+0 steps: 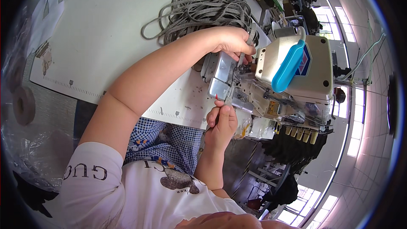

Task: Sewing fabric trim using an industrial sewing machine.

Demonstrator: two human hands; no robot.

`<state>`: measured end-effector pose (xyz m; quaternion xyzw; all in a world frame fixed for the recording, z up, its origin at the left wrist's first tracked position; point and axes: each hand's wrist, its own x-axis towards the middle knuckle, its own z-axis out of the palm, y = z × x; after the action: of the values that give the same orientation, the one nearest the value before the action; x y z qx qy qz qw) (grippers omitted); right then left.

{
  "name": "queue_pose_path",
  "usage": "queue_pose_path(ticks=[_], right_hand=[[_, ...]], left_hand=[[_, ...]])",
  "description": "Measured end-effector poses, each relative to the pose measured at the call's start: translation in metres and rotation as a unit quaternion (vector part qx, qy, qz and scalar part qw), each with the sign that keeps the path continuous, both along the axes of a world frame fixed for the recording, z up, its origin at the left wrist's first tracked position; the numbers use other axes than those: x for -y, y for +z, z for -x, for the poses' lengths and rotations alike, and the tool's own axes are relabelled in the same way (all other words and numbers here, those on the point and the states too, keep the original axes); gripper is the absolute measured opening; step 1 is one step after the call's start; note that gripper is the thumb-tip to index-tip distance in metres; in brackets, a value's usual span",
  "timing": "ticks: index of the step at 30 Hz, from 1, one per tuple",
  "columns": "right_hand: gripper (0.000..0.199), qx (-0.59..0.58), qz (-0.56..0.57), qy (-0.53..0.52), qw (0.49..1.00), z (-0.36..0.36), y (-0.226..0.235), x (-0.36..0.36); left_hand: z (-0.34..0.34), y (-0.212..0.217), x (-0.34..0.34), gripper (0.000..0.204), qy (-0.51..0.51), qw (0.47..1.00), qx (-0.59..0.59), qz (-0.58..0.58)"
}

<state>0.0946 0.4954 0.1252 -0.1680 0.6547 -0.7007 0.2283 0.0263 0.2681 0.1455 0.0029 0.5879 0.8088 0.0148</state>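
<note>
A flat grey woven cord (229, 95) runs across the metal plate (220, 88) of a cream sewing machine (311, 55), under its presser area. On the far side my left hand (232, 41) is closed on the cord, with the thumb and fingers close to the machine head. Nearer to me, my right hand (223, 122) pinches the same cord on the near side of the plate. A small red pointed bit shows by the right fingertips; I cannot make out what it is. The needle itself is hidden among the metal parts.
Behind my left hand lies a tangled heap of grey cord (212, 6) on the white table (106, 21). A blue lever-like piece (289, 65) sits on the machine front. White cloth (47, 17) lies at the table's left edge. Dark garments (292, 157) hang beyond the machine.
</note>
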Motion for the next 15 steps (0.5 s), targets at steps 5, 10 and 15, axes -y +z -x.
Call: queue_pose_path(ticks=[5, 10, 15], right_hand=[[0.026, 0.003, 0.002, 0.000, 1.000, 0.0001, -0.0005, -0.0005], [0.026, 0.006, 0.001, -0.002, 1.000, 0.0002, -0.0006, -0.0006], [0.026, 0.002, 0.003, 0.001, 1.000, 0.0000, -0.0003, 0.0001]], left_hand=[[0.0020, -0.0020, -0.0043, 0.026, 0.025, 0.998, -0.014, -0.057], [0.0018, -0.0003, -0.0032, 0.030, 0.038, 0.997, -0.006, -0.067], [-0.0022, 0.0050, -0.0061, 0.036, 0.046, 0.998, 0.018, -0.024]])
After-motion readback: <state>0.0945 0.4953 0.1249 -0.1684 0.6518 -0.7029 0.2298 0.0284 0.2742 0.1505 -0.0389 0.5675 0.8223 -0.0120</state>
